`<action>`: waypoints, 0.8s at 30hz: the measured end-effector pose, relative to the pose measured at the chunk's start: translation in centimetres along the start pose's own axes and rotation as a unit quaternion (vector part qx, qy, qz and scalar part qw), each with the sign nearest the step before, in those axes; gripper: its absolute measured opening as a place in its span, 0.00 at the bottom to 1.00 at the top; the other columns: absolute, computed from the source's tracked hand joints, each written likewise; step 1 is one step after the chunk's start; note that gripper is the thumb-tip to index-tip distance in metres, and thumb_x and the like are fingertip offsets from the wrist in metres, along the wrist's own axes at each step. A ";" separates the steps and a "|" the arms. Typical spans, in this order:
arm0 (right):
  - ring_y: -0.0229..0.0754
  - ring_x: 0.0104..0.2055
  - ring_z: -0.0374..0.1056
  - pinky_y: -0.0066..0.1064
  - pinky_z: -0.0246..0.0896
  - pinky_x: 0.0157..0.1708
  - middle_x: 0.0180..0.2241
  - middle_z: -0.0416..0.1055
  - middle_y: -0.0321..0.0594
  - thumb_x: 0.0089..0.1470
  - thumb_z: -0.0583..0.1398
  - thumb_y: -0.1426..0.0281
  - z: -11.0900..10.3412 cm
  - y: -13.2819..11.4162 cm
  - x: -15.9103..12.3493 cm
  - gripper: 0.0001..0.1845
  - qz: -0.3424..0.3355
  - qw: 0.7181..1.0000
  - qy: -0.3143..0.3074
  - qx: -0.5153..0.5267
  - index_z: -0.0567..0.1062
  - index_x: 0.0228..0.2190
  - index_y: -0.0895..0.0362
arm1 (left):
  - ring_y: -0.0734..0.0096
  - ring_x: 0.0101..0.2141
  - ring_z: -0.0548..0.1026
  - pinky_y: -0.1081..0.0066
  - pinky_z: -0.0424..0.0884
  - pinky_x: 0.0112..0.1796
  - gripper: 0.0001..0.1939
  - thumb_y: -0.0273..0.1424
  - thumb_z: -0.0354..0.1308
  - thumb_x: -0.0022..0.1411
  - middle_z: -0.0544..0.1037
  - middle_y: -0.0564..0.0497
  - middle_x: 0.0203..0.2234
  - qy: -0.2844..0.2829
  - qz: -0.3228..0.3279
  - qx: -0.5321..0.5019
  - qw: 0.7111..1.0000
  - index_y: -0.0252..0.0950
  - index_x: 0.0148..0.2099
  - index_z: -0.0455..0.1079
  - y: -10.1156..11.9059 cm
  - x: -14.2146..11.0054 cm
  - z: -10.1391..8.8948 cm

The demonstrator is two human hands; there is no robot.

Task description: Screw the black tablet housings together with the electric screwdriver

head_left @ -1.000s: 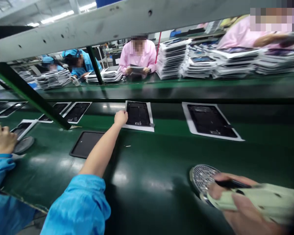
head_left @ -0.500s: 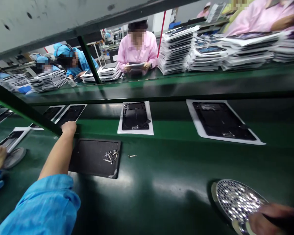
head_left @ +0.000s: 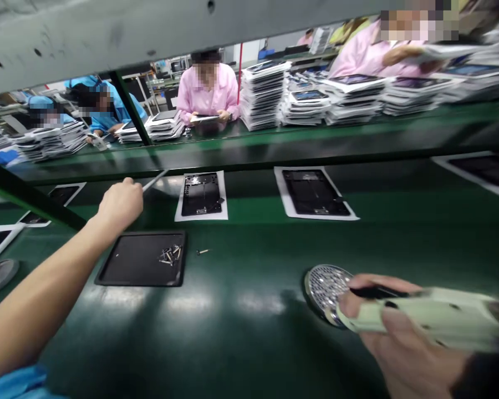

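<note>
My left hand [head_left: 122, 205] is closed on one end of a tablet panel [head_left: 154, 180], which shows nearly edge-on as a thin pale strip above the bench. Wrapped round the handle of a pale green handheld tool [head_left: 436, 313], my right hand [head_left: 403, 349] is blurred by motion. The tool's round head [head_left: 326, 285] has a shiny, perforated metal face turned upward. Below my left hand lies a black tray [head_left: 128, 269] with several small screw-like metal parts [head_left: 170, 254] at its right end. One similar part [head_left: 202, 252] lies on the green bench beside the tray.
Black tablet panels on white paper lie along the back strip: one [head_left: 202, 194] in the middle, others [head_left: 316, 191] to the right and left. A slanted green post [head_left: 33, 191] stands at left. Overhead runs a grey beam [head_left: 170, 27]. Co-workers and paper stacks [head_left: 264, 94] are opposite.
My left hand has lifted a tablet panel from the back strip and moved right with it. The tool in my right hand has come further into view. The whole scene has shifted left.
</note>
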State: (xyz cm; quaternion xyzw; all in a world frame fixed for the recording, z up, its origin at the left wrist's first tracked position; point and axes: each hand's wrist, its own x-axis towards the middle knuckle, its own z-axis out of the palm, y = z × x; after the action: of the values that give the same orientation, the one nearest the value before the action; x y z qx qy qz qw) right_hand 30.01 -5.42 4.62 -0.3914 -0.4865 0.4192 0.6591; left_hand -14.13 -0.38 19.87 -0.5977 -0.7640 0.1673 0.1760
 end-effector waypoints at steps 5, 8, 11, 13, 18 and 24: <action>0.40 0.18 0.70 0.35 0.71 0.19 0.30 0.76 0.38 0.51 0.70 0.66 1.1 -1.2 0.9 0.12 -0.041 0.998 0.000 0.057 0.77 0.37 0.54 | 0.58 0.35 0.78 0.68 0.75 0.31 0.13 0.18 0.48 0.64 0.74 0.40 0.36 0.006 0.133 -0.001 0.991 0.29 0.40 0.75 9.7 -10.5 -7.5; 0.37 0.19 0.70 0.31 0.68 0.18 0.30 0.76 0.37 0.54 0.68 0.66 0.9 -1.1 1.2 0.10 -0.059 0.997 0.008 0.050 0.75 0.37 0.55 | 0.61 0.32 0.78 0.71 0.75 0.27 0.13 0.15 0.50 0.61 0.74 0.42 0.33 -0.022 0.209 -0.030 0.977 0.30 0.39 0.75 15.3 -16.5 -9.0; 0.36 0.18 0.69 0.29 0.67 0.16 0.32 0.76 0.37 0.56 0.66 0.66 0.6 -0.8 1.4 0.10 -0.073 0.996 0.015 0.053 0.74 0.38 0.55 | 0.61 0.30 0.79 0.72 0.75 0.25 0.11 0.16 0.53 0.62 0.74 0.43 0.31 -0.029 0.273 -0.058 0.960 0.29 0.39 0.75 20.1 -20.4 -8.5; 0.35 0.18 0.69 0.29 0.66 0.16 0.31 0.75 0.37 0.56 0.66 0.65 0.5 -0.7 1.6 0.10 -0.075 0.996 0.011 0.051 0.73 0.38 0.55 | 0.62 0.30 0.80 0.73 0.75 0.24 0.09 0.17 0.54 0.63 0.74 0.43 0.30 -0.033 0.296 -0.083 0.951 0.28 0.39 0.75 22.9 -22.1 -7.2; 0.34 0.18 0.68 0.28 0.65 0.17 0.30 0.75 0.35 0.56 0.67 0.66 0.5 -0.5 1.8 0.09 -0.085 0.995 -0.005 0.055 0.74 0.37 0.55 | 0.64 0.26 0.81 0.75 0.74 0.23 0.16 0.19 0.54 0.66 0.77 0.42 0.30 -0.037 0.298 -0.149 0.942 0.27 0.55 0.72 29.0 -25.7 -3.1; 0.34 0.17 0.67 0.27 0.64 0.15 0.29 0.75 0.35 0.55 0.67 0.65 1.2 -1.2 2.6 0.10 -0.081 0.995 -0.011 0.050 0.74 0.36 0.56 | 0.62 0.32 0.82 0.69 0.76 0.31 0.12 0.25 0.53 0.69 0.80 0.44 0.34 -0.110 0.317 -0.285 0.898 0.33 0.51 0.73 28.3 -24.6 -0.1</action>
State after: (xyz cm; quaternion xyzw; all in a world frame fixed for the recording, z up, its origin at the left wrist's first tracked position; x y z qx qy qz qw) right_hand 29.51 -3.26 6.83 -0.3123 -0.5022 0.3923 0.7045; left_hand 15.65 -17.76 5.09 -0.8109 -0.5633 0.0540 -0.1489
